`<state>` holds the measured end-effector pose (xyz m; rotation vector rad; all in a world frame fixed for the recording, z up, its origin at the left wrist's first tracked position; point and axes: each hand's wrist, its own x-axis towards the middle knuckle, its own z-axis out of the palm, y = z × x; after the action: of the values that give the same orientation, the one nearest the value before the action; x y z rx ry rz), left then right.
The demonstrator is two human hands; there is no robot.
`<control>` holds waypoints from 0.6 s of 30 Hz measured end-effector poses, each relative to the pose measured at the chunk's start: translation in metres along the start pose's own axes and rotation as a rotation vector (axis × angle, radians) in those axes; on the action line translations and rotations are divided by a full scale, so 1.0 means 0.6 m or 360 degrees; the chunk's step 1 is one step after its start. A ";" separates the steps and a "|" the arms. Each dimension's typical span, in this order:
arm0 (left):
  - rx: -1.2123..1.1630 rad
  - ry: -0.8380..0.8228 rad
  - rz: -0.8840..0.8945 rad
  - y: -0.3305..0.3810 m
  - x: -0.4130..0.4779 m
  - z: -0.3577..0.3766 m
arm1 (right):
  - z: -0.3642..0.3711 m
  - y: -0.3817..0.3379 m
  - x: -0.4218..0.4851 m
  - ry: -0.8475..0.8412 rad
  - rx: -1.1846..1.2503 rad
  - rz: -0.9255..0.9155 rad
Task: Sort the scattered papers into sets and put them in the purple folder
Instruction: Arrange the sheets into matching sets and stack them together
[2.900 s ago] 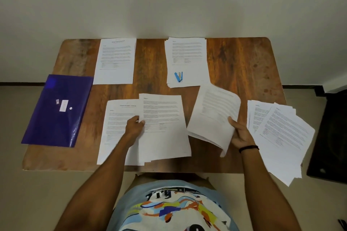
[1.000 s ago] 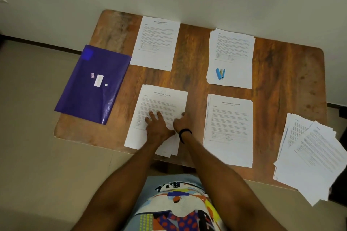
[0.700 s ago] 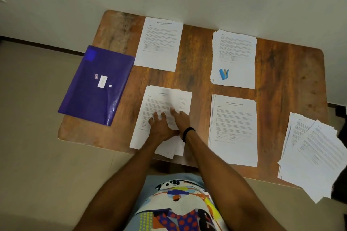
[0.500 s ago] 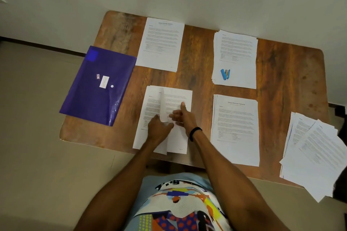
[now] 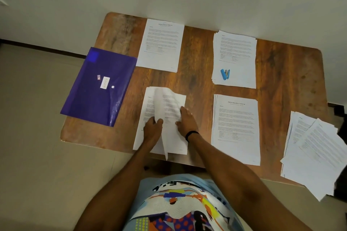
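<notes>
The purple folder (image 5: 98, 86) lies closed at the table's left edge, partly overhanging it. In front of me is a small paper set (image 5: 169, 103); its top sheet is lifted and curled upward. My left hand (image 5: 153, 131) pinches that raised sheet near its lower part. My right hand (image 5: 186, 121) lies flat on the page beneath, fingers straight. Other white sets lie at the far left (image 5: 161, 45), far right (image 5: 235, 52) and near right (image 5: 236, 127). A loose, fanned heap of papers (image 5: 315, 152) hangs over the right edge.
A small blue stapler (image 5: 225, 74) rests on the far right set. The wooden table (image 5: 197, 58) stands against a pale wall. Tiled floor shows to the left, and a dark object sits at the right frame edge.
Both hands came to the near-left set and pressed on it. Since then my left hand has lifted its top sheet, which now curls higher, while my right hand flattened onto the page below.
</notes>
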<state>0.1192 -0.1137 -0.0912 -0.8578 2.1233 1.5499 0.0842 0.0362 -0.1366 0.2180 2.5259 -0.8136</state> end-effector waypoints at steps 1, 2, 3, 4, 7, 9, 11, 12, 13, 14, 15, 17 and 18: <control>0.0026 0.0038 -0.0015 -0.001 0.000 0.002 | 0.000 -0.010 -0.009 0.0065 0.0216 0.0021; 0.0050 0.0081 -0.0031 0.000 -0.001 0.004 | -0.001 -0.019 -0.015 0.0160 0.0470 0.0074; 0.0070 0.0119 -0.0043 0.010 -0.008 0.004 | -0.006 -0.029 -0.018 0.0275 0.0725 0.0178; 0.0089 0.0164 -0.0037 0.019 -0.015 0.004 | -0.013 -0.037 -0.018 0.0346 0.0995 0.0344; 0.0234 0.0382 0.0104 0.033 -0.031 0.010 | -0.040 -0.031 -0.009 0.0149 0.1486 0.0838; 0.0327 0.0512 0.0187 0.035 -0.035 0.018 | -0.066 -0.018 -0.012 0.0217 0.1253 0.0752; 0.0282 0.0530 0.0122 0.041 -0.033 0.028 | -0.097 0.001 -0.019 0.0481 0.0996 0.0541; 0.0294 0.0503 0.0085 0.042 -0.029 0.033 | -0.117 0.008 -0.026 0.0581 0.0923 0.0461; 0.0365 0.0429 0.0051 0.042 -0.023 0.038 | -0.136 0.022 -0.029 0.0647 0.0872 0.0403; 0.0499 0.0317 0.0024 0.041 -0.018 0.045 | -0.156 0.039 -0.032 0.0686 0.0831 0.0369; 0.0624 0.0195 -0.0008 0.040 -0.012 0.051 | -0.173 0.059 -0.033 0.0701 0.0835 0.0349; 0.0769 0.0034 -0.0077 0.042 0.001 0.064 | -0.208 0.105 -0.037 0.0702 0.0944 0.0388; 0.0798 -0.0007 -0.0121 0.046 0.004 0.072 | -0.226 0.126 -0.043 0.0681 0.1069 0.0428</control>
<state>0.0968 -0.0679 -0.0870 -0.7394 2.2933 0.9111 0.0755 0.1767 -0.0662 1.0183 2.4036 -1.6072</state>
